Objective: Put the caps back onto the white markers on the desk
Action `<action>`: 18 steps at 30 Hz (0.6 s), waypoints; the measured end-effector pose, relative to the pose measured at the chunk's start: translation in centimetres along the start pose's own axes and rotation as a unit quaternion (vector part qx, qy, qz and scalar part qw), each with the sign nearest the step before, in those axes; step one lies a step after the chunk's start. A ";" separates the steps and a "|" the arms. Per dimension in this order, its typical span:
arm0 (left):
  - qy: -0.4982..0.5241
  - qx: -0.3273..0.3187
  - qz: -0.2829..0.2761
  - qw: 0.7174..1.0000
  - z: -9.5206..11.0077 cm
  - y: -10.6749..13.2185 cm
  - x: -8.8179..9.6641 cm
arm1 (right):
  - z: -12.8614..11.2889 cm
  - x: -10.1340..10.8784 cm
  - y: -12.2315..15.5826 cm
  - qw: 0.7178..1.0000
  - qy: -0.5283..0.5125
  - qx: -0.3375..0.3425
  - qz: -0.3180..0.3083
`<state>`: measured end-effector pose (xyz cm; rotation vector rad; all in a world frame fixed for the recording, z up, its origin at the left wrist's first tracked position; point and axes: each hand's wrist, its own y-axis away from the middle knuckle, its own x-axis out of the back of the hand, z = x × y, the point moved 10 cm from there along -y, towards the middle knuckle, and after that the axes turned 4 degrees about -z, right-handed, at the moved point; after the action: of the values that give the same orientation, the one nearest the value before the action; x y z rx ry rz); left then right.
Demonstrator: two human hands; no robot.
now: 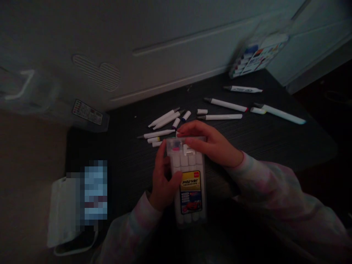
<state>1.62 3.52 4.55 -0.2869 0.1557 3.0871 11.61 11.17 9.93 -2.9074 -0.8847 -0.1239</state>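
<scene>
A clear plastic marker case (189,216) filled with white-capped markers stands tilted toward me, its yellow "Marker" label facing up. My left hand (165,179) wraps round its left side, thumb on the front. My right hand (213,143) lies over its lid, thumb across the top edge and fingers behind; whether the lid is fully closed I cannot tell. Just beyond the case lie several white markers (165,119) and loose caps (186,116). To the right are more markers, among them one with a red tip (227,105) and one with a blue end (283,113).
The dark table (123,161) meets a pale panelled wall (176,69). A second marker case (260,55) leans at the back right. At the left edge sit a remote control (87,112) and a white stand (62,212) beside a pixelated screen (95,192).
</scene>
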 end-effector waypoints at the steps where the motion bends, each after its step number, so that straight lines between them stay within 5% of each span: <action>1: -0.001 0.001 -0.002 1.000 0.0 0.0 -0.1 | -0.1 0.0 0.0 1.000 0.002 0.004 0.004; 10: -0.014 0.004 0.006 1.000 0.5 -0.1 0.0 | -1.2 0.5 0.4 0.994 0.053 0.081 0.041; 14: -0.037 -0.101 0.057 0.993 2.6 0.6 1.0 | -1.0 -0.5 0.9 0.995 0.001 0.099 0.013; 18: -0.118 -0.205 0.183 0.954 3.8 3.2 4.0 | -0.8 -3.6 1.4 0.990 0.026 0.103 -0.088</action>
<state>-3.15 0.84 7.85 0.1234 -0.5014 3.4599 9.35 7.90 10.24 -2.6216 -1.0758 -0.1131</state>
